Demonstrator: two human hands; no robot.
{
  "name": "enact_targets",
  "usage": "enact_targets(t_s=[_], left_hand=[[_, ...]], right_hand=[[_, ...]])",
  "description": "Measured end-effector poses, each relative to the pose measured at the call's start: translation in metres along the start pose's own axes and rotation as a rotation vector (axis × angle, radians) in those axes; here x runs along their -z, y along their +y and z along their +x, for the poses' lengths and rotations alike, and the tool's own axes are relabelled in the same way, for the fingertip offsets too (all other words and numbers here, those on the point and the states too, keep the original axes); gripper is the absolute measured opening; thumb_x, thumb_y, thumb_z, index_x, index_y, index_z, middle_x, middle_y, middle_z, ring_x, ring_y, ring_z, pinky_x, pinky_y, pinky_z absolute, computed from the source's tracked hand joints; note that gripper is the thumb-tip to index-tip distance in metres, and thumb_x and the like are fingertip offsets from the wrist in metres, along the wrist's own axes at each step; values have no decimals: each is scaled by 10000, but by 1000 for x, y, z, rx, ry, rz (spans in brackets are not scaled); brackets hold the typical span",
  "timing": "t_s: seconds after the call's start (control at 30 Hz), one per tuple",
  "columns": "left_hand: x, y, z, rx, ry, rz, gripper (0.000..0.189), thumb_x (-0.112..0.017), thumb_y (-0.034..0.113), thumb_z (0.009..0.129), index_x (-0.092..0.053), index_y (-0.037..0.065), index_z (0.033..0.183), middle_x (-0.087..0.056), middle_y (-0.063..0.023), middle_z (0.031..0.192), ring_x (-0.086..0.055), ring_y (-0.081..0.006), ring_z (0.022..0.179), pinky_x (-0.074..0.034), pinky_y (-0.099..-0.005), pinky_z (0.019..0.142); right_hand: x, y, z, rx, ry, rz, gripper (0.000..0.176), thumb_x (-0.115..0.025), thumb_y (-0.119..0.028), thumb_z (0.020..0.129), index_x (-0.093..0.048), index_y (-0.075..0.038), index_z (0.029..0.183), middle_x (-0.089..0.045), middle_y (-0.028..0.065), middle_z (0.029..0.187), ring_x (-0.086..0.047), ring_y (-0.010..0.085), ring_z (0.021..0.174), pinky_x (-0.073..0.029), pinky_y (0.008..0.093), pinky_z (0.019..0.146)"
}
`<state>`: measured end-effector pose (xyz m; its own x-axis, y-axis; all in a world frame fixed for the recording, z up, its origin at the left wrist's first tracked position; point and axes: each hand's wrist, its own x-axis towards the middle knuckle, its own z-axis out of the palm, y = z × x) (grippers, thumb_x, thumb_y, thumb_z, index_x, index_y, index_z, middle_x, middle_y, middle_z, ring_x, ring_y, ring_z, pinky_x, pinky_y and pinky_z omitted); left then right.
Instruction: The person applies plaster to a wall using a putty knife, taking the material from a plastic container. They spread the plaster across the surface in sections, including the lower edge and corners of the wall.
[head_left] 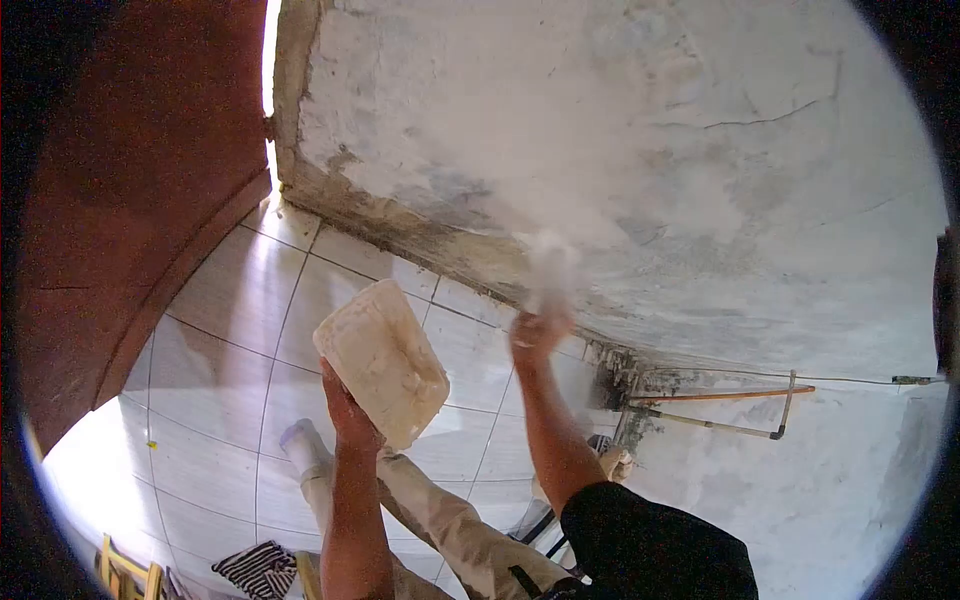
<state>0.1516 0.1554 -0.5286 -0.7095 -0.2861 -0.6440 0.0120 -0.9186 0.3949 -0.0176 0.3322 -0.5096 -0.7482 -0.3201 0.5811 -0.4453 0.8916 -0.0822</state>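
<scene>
My left hand (350, 415) holds a cream rectangular tub (385, 360) from its lower left side, with the tub's inside facing up and whitish material smeared in it. To the right, my right hand (540, 335) is closed around a pale tool (552, 275), blurred by motion, whose exact shape I cannot make out. The tool is at the lower part of a patchy, stained wall (620, 180) with pale smears on it.
A reddish-brown door (150, 150) stands at the left, with light through its gap. Pipes (720, 420) run along the wall at right. A striped cloth (258, 570) and yellow wooden piece (130, 572) lie at lower left on the tiled floor (225, 370).
</scene>
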Motion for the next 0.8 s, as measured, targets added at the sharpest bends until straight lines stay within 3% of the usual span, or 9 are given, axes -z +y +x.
enact_targets(t_s=[0.07, 0.13, 0.3, 0.4, 0.47, 0.53, 0.6, 0.73, 0.8], left_hand=[[-4, 16, -3, 56, -77, -239, 597, -296, 534, 912, -322, 104, 1324, -431, -83, 1256, -459, -233, 1127, -408, -395, 932], [1, 23, -5, 30, -43, -227, 600, -293, 538, 910, -321, 107, 1326, -428, -84, 1259, -455, -239, 1134, -408, -399, 934], [14, 37, -5, -84, 43, -73, 607, -283, 544, 909, -314, 112, 1334, -418, -84, 1270, -453, -248, 1142, -410, -403, 935], [24, 40, 1, -30, 13, -293, 603, -282, 543, 910, -317, 114, 1333, -423, -83, 1266, -453, -245, 1139, -407, -397, 937], [32, 36, 4, -116, 60, -90, 612, -296, 550, 904, -326, 108, 1326, -430, -86, 1260, -456, -243, 1133, -411, -394, 933], [32, 39, 5, -63, 54, -170, 621, -303, 558, 900, -330, 103, 1322, -434, -88, 1256, -459, -242, 1129, -411, -392, 929], [37, 37, 6, -10, 54, -247, 630, -309, 565, 895, -335, 98, 1318, -438, -90, 1252, -461, -241, 1124, -412, -391, 926], [37, 32, 4, -54, 85, -205, 646, -317, 576, 888, -339, 90, 1314, -451, -92, 1240, -469, -241, 1112, -411, -386, 920], [24, 44, 0, -9, 82, -309, 647, -319, 576, 888, -340, 89, 1313, -455, -94, 1237, -470, -241, 1109, -410, -385, 919]], right_hand=[[23, 27, 14, -471, 51, 218, 287, -417, -25, 831, -558, 35, 1074, -610, 212, 965, -631, 267, 727, -525, 341, 574], [50, -4, 70, -14, 383, -22, 417, -490, -10, 752, -526, 15, 1167, -549, 216, 1158, -572, 294, 1000, -478, 375, 759], [6, -29, 122, -64, 218, 236, 410, -512, -47, 795, -507, -28, 1205, -474, 208, 1264, -448, 315, 1197, -423, 397, 930], [-40, -47, 111, 84, 241, -87, 496, -564, -92, 769, -474, -74, 1257, -395, 200, 1337, -360, 350, 1256, -359, 436, 989], [-76, -43, 80, 199, 26, -173, 561, -572, -113, 760, -427, -103, 1303, -356, 203, 1362, -293, 380, 1286, -302, 445, 1027], [-109, -57, 43, 137, -77, -5, 587, -466, 4, 718, -421, -58, 1300, -380, 214, 1336, -298, 421, 1263, -311, 443, 1024], [-120, -63, 8, 88, -263, -160, 579, -567, -121, 759, -398, -98, 1313, -377, 179, 1355, -307, 331, 1287, -283, 397, 1048], [-135, -62, -26, -55, -608, -144, 552, -560, -100, 748, -424, -90, 1283, -418, 175, 1322, -379, 290, 1244, -323, 364, 1024], [-129, -62, -25, -155, -647, -60, 452, -503, 21, 656, -577, -78, 1091, -571, 193, 1073, -545, 371, 971, -458, 440, 789]])
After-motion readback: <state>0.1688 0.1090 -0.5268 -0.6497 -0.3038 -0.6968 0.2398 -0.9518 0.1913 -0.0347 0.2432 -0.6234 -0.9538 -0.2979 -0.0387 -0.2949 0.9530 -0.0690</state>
